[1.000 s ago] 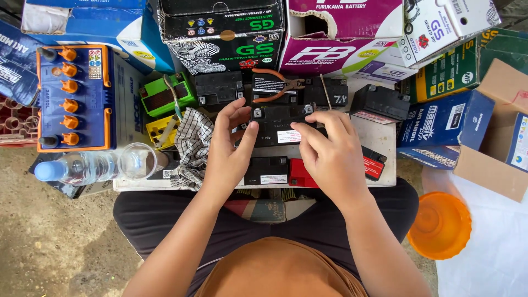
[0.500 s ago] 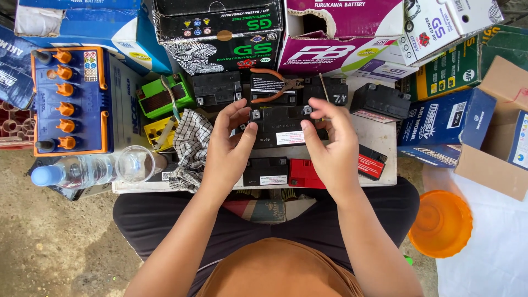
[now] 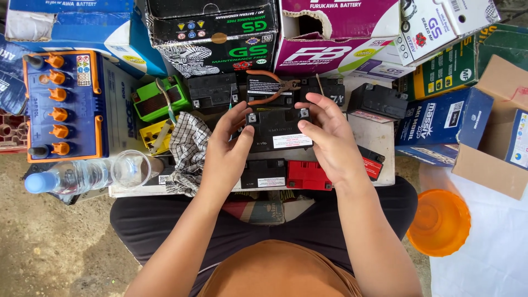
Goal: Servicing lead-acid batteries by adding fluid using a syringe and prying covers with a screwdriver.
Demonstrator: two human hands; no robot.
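Note:
A small black motorcycle battery (image 3: 279,130) with a white label sits between my hands above a low white table (image 3: 379,137). My left hand (image 3: 226,147) grips its left side, thumb near the top left terminal. My right hand (image 3: 329,140) holds its right side, fingers curled over the top right corner. Under the battery lie another black battery (image 3: 264,174) and a red one (image 3: 308,175). Orange-handled pliers (image 3: 272,83) rest on a black battery just beyond.
Several battery cartons stand along the back and right. A blue battery with orange caps (image 3: 66,107) sits at left, by a clear water bottle (image 3: 82,175) and a checked cloth (image 3: 188,148). A green battery (image 3: 158,99) is behind the cloth. An orange bowl (image 3: 439,223) sits lower right.
Both hands have turned the black battery so its labelled face shows more. My right hand slid from over its top to its right side.

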